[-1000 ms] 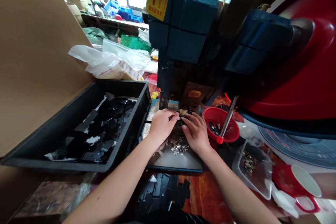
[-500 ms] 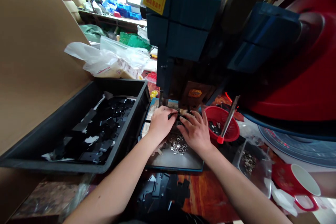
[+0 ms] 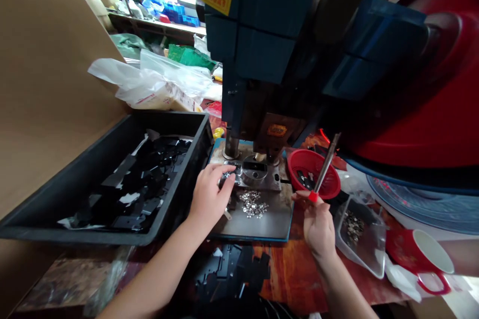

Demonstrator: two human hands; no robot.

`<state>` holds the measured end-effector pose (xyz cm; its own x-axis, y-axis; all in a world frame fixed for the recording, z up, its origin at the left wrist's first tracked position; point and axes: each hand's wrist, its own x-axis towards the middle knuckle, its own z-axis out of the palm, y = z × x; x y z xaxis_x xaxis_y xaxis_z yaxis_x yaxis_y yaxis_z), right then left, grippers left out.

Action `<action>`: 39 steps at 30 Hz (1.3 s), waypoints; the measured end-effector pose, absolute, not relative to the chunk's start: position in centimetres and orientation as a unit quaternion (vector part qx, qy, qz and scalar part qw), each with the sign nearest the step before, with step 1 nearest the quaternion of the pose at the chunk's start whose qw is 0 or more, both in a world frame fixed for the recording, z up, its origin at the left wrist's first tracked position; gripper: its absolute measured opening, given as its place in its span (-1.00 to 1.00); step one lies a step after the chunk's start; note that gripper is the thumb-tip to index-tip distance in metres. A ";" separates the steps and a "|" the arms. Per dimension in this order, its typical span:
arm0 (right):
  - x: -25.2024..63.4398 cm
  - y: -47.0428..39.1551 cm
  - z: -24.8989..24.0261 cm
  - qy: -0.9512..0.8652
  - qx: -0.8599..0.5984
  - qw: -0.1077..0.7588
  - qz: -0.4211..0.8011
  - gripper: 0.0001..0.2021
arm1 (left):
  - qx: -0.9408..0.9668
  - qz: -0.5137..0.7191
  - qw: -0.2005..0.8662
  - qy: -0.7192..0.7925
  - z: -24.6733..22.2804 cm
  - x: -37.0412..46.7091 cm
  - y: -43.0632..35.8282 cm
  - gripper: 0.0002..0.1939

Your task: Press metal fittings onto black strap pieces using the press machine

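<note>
My left hand [image 3: 211, 194] rests at the left end of the metal die [image 3: 271, 183], thumb and forefinger apart. Small shiny pieces lie under its fingertips, partly hidden. A black flat part [image 3: 255, 165] sits on the round block of the die, beneath the press ram [image 3: 279, 132]. To the right, my right hand [image 3: 319, 224] has its fingers around the red-tipped end of the press lever [image 3: 325, 169]. A pile of small shiny metal pieces [image 3: 254, 205] lies on the press's base plate [image 3: 247, 228], in front of the die.
On the left stands a black tray [image 3: 93, 236] of black flat parts. A red basket [image 3: 333, 187], a clear container [image 3: 374, 264] of small metal pieces and a red mug [image 3: 406, 254] stand at right. More black parts [image 3: 224, 269] lie at the table's front.
Both hands have come apart from the die's middle, uncovering the black part there. My left hand moved left and slightly down; my right moved right and down and took hold of the lever.
</note>
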<state>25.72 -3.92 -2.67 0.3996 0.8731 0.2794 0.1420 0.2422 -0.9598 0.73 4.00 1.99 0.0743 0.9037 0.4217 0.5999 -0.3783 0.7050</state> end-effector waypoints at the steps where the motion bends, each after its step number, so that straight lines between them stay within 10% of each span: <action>1: 25.8 -4.0 -2.6 -0.475 -0.547 0.632 0.277 -0.52 | 0.714 0.426 0.177 0.527 1.8 0.4 3.5 -0.80; 14: 23.5 -2.2 -2.8 -0.425 -0.529 0.669 0.303 -0.48 | 0.834 0.199 0.236 0.456 -1.0 -5.4 -6.1 -0.80; 19: 22.5 0.8 -1.3 -0.496 -0.619 0.549 0.264 -0.64 | 0.834 0.084 0.247 0.485 -3.5 -6.0 -7.3 -0.63; 25: 21.8 5.5 1.2 -0.635 -0.663 0.357 0.172 -0.63 | 0.842 0.076 0.243 0.475 -4.8 -5.2 -7.3 -0.73; 39: 23.7 4.7 0.9 -0.606 -0.660 0.395 0.204 -0.55 | 0.865 0.114 0.266 0.411 -3.9 -4.9 -6.6 -0.84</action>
